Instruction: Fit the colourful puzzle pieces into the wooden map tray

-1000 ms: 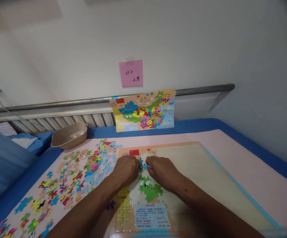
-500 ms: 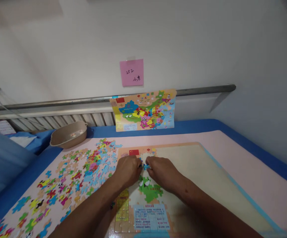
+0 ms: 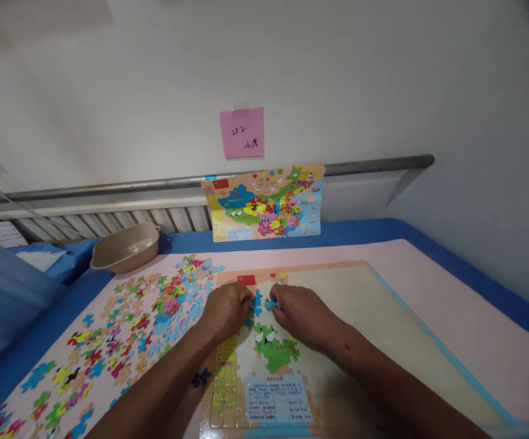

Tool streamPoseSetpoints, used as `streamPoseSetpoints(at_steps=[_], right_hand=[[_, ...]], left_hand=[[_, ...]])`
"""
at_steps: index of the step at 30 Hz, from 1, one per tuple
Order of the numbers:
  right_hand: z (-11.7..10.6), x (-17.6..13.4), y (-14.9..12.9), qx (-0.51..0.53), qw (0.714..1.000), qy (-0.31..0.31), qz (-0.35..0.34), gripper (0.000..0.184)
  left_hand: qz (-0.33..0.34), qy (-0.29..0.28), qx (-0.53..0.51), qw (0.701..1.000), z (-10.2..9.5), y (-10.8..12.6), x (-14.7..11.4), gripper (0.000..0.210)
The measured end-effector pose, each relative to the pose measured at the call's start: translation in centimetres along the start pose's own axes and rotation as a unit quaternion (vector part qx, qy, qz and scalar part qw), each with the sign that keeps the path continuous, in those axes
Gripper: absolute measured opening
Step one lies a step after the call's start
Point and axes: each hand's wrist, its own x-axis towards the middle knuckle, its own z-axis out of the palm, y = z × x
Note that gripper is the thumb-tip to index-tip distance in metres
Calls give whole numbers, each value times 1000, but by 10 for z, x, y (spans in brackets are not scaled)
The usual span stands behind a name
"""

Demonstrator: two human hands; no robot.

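Hands meet over the puzzle board point(image 3: 337, 305): the left hand point(image 3: 227, 308) and the right hand point(image 3: 298, 314) pinch small blue pieces point(image 3: 259, 303) with nearly closed fingers, just above the green patch point(image 3: 276, 350). Pressing a piece at a wrong angle could lift its fitted neighbours. Loose pieces point(image 3: 122, 329) lie left; the tan basin point(image 3: 125, 247) holds a few more, not clearly seen.

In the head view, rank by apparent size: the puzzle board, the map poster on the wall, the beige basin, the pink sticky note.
1. Puzzle board, though it lies nearest the camera.
2. Map poster.
3. Beige basin.
4. Pink sticky note.
Poster and basin sit at a similar distance, so that order holds.
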Motion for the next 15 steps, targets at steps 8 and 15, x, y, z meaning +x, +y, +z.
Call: streamPoseSetpoints(at_steps=[8, 15], right_hand=[[-2, -1, 0, 9, 1000, 2, -7, 10], [0, 0, 1, 11, 1000, 1, -8, 9]], left_hand=[[42, -15, 20, 999, -1, 0, -4, 24], [52, -30, 50, 997, 2, 12, -3, 26]])
